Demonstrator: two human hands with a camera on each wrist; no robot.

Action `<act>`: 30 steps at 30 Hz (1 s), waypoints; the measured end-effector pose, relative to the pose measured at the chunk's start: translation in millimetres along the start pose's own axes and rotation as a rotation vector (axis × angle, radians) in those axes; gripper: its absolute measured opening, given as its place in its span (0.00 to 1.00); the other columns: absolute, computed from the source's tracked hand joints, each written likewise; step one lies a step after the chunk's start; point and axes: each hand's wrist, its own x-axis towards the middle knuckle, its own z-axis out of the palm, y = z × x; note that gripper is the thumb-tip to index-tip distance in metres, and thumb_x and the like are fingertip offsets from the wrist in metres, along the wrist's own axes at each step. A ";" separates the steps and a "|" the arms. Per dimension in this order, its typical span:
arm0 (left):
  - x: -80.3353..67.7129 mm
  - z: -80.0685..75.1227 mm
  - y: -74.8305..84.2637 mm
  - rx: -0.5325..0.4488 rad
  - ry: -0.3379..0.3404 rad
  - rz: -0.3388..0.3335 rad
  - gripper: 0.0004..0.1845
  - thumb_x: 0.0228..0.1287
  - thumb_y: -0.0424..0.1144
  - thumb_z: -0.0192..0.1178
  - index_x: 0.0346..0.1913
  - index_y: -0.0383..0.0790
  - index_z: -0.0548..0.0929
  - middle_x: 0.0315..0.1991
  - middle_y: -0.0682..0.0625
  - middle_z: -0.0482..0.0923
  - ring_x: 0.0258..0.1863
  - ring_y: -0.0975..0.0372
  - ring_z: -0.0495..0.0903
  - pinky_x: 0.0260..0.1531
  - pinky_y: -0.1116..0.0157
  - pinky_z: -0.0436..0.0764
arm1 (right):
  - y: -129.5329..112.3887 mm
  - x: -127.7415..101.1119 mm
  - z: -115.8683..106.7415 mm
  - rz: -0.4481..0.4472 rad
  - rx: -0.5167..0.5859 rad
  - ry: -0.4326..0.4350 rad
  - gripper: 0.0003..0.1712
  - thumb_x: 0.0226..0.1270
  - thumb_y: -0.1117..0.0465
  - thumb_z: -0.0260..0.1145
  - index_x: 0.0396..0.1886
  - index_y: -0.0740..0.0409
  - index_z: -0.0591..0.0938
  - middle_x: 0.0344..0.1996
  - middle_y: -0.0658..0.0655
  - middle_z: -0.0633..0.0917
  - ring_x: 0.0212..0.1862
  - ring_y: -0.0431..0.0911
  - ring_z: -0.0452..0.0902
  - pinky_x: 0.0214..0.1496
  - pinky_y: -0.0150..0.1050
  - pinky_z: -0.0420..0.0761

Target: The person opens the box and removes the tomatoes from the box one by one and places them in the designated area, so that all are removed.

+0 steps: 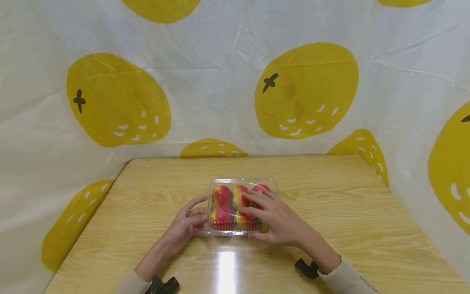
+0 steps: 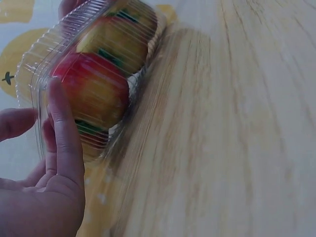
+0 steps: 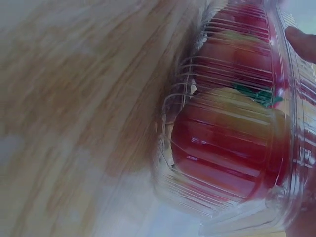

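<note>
A clear plastic clamshell box (image 1: 211, 183), its lid down, lies on the wooden table. Several red-and-yellow apples (image 1: 222, 196) sit inside in two rows, with bits of green between them. My left hand (image 1: 183, 225) is at the box's left side, its fingers touching the wall; in the left wrist view one finger lies straight along the plastic near an apple (image 2: 91, 89). Across the lid's right half rests my right hand (image 1: 282, 222), fingers spread and thumb at the near edge. It partly hides the right-hand apples. The right wrist view shows the ribbed box wall (image 3: 232, 192) up close.
The wooden table (image 1: 341, 204) extends around the box on all sides. A white cloth (image 1: 213, 102) printed with yellow fruit hangs behind the table and along both sides. Dark wrist devices (image 1: 307, 268) sit at both sleeves.
</note>
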 end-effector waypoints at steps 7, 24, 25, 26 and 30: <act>0.8 3.4 0.2 -0.025 0.042 0.020 0.37 0.67 0.26 0.54 0.77 0.41 0.57 0.38 0.56 0.78 0.34 0.67 0.82 0.34 0.63 0.88 | 0.9 2.2 3.2 0.005 -0.019 -0.012 0.40 0.52 0.38 0.80 0.66 0.41 0.82 0.70 0.58 0.78 0.74 0.58 0.70 0.72 0.68 0.68; -1.4 7.0 3.4 0.012 -0.086 -0.005 0.51 0.57 0.24 0.56 0.82 0.47 0.46 0.54 0.51 0.75 0.50 0.59 0.83 0.48 0.59 0.84 | -0.8 0.2 3.1 -0.001 -0.066 -0.017 0.40 0.55 0.37 0.78 0.68 0.42 0.80 0.71 0.58 0.77 0.74 0.56 0.71 0.73 0.67 0.68; -1.5 6.2 3.5 0.013 -0.096 -0.004 0.51 0.57 0.24 0.56 0.83 0.47 0.46 0.55 0.50 0.75 0.51 0.59 0.83 0.49 0.59 0.84 | -0.8 0.1 3.1 0.000 -0.064 -0.019 0.40 0.56 0.37 0.78 0.68 0.42 0.80 0.71 0.58 0.77 0.74 0.56 0.71 0.73 0.67 0.68; -1.7 5.4 3.6 0.014 -0.108 -0.001 0.51 0.58 0.24 0.56 0.83 0.47 0.46 0.56 0.50 0.75 0.52 0.59 0.82 0.50 0.60 0.84 | -0.7 0.2 3.2 0.002 -0.062 -0.020 0.40 0.57 0.37 0.77 0.68 0.42 0.80 0.71 0.58 0.77 0.74 0.56 0.71 0.74 0.67 0.67; -2.6 1.6 3.2 0.003 -0.163 0.010 0.51 0.61 0.23 0.55 0.83 0.48 0.44 0.61 0.48 0.73 0.57 0.57 0.81 0.54 0.59 0.83 | -0.5 -0.2 3.7 0.010 -0.063 -0.025 0.39 0.57 0.36 0.77 0.68 0.42 0.80 0.72 0.58 0.77 0.74 0.56 0.71 0.74 0.66 0.67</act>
